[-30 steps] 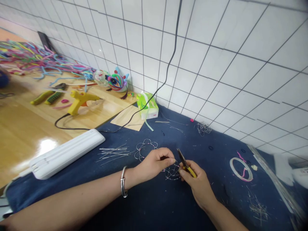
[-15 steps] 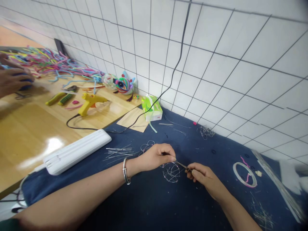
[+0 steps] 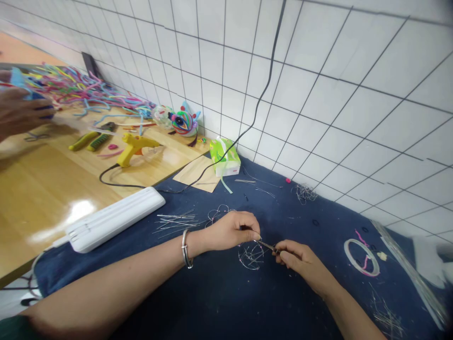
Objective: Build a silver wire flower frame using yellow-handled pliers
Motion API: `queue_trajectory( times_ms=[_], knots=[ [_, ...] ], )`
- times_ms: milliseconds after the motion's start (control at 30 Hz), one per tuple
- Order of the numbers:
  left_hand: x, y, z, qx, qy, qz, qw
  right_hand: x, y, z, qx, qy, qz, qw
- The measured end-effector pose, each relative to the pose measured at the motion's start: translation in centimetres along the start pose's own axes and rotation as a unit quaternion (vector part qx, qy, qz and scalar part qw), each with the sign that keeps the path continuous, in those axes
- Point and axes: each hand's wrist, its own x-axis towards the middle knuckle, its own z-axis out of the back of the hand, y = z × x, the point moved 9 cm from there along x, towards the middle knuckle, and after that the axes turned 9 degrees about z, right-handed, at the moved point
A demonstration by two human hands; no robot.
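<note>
My left hand (image 3: 238, 229), with a silver bangle at the wrist, pinches the top of a rounded wire frame (image 3: 250, 256) that has small pinkish spots along it. My right hand (image 3: 296, 257) is closed round a pair of slim-nosed pliers (image 3: 267, 245). The tips of the pliers point left and meet the wire right by my left fingertips; the exact contact is too small to make out. Behind my left wrist lie a looped wire piece (image 3: 214, 214) and a bunch of straight wires (image 3: 177, 220).
A white power strip (image 3: 118, 219) and a yellow glue gun (image 3: 132, 148) lie left, the gun's cord crossing toward the wall. A tissue pack (image 3: 225, 158) stands behind. Right are a ring of tape (image 3: 348, 257) and wire scraps (image 3: 387, 316). Another person's hand (image 3: 21, 108) works far left.
Both my hands stay nearly in place, the pliers' tips still at the wire. The view has shifted slightly. The other person's hand and its blue object have moved a little.
</note>
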Motion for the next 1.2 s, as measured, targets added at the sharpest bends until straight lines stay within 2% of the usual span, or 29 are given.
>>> queue_trajectory(
  times_ms=[333, 867, 1200],
  knots=[
    [0.03, -0.01, -0.22, 0.006, 0.001, -0.001, 1.0, 0.1, 0.22, 0.14, -0.037, -0.002, 0.007, 0.999],
    [-0.14, -0.31, 0.41, 0.034, -0.045, -0.015, 0.998, 0.06, 0.37, 0.2, -0.049, -0.03, 0.0, 0.998],
    [-0.1, -0.35, 0.36, 0.05, -0.048, -0.016, 0.997, -0.07, 0.74, 0.21, -0.075, -0.036, 0.005, 0.996]
  ],
)
